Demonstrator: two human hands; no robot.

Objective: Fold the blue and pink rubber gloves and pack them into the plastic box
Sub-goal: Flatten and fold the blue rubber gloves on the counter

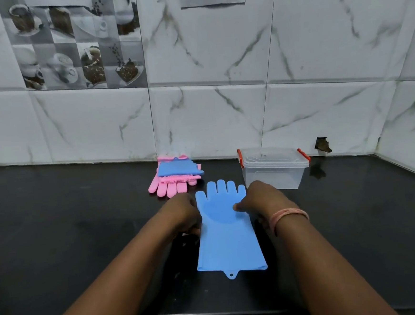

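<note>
both hands pinch the blue glove point(228, 232) at its palm edges, left hand point(183, 215) and right hand point(264, 200) fingers curled on it. it lies flat just before the box point(274, 168). soft, floppy, grippy rubber, i judge; hold the edges to fold.

Black, glossy worktop point(82, 217). Flat on it a light blue glove point(229, 240) — plain, one shade throughout. Beyond the glove, to its left, pink gloves point(170, 187) under a folded blue glove point(177, 167) of the same light blue. Beyond the glove, to its right, a clear plastic box point(275, 174) with red-orange latches. Behind the box, white wall tiles point(317, 49) veined grey-green like marble — further left a grey and brown tile panel point(76, 43) printed with cups. Pinkish-orange thread band point(287, 217) right of the glove.
</note>
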